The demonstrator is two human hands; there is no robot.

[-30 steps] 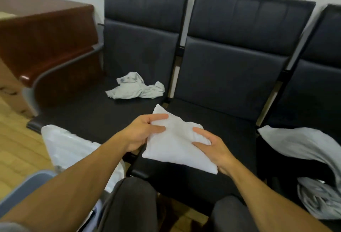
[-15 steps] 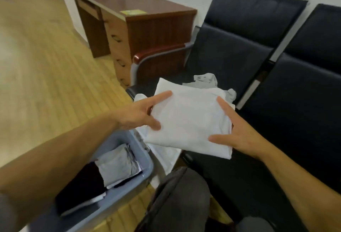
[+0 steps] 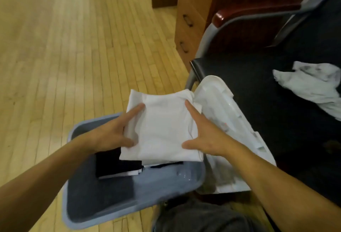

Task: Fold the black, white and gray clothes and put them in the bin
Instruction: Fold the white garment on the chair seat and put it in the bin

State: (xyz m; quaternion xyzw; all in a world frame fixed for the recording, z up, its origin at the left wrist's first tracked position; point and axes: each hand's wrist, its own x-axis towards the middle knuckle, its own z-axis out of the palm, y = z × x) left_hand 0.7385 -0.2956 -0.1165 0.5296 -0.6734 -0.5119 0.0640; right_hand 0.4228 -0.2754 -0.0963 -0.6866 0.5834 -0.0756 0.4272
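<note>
Above a wooden floor, a folded white garment [image 3: 164, 126] is held over the bin [image 3: 166, 191] by the left hand [image 3: 110, 135] and right hand [image 3: 204, 135], fingers spread along its edges. Folded black clothes [image 3: 114, 165] are already stowed; a crumpled garment [image 3: 311, 86] is left unfolded on the seat [image 3: 258, 87].

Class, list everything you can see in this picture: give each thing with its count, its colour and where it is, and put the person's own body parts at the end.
Folded white cloth garment: one, white, held over the bin.
Blue-grey plastic bin: one, blue-grey, on the floor at lower centre.
Folded black garment: one, black, inside the bin, white edges of other folded cloth under it.
Clear plastic lid: one, translucent white, leaning between bin and chair.
Crumpled white garment: one, white, on the chair seat at right.
Black padded chair: one, black seat, grey metal frame, reddish armrest, right side.
Brown wooden drawer desk: one, brown, top centre.
Light wooden plank floor: one, pale yellow, left.
Left hand: one, gripping the folded garment's left edge.
Right hand: one, gripping its right edge.
</note>
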